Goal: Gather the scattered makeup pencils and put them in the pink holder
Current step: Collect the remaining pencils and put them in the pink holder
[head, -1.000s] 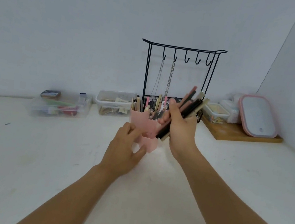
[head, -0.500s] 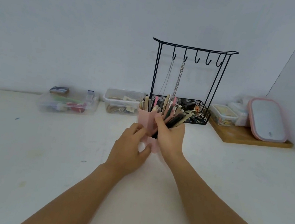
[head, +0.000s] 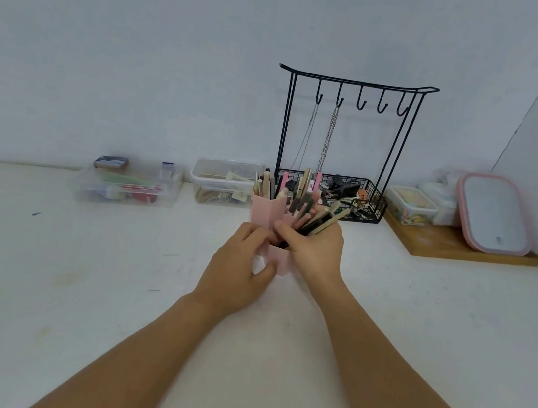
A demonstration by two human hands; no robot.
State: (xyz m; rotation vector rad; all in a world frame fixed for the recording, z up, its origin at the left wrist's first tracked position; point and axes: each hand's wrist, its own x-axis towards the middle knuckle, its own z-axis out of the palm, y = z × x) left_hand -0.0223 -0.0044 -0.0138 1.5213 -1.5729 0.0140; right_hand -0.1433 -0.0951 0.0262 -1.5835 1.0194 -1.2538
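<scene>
Looking down from the head view, the left hand [head: 237, 268] is closing its fingers around the lower part of the pink holder [head: 264, 215] on the white table [head: 74, 297], while the right hand [head: 314, 251] is gripping a fanned bundle of makeup pencils [head: 319, 219] whose lower ends are going into it. Releasing the tilted bundle too soon risks spilling pencils or tipping the crowded holder.

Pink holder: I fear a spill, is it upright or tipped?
Upright: the pink holder stands on the table, left hand steadying it, pencils pointing upward.
</scene>
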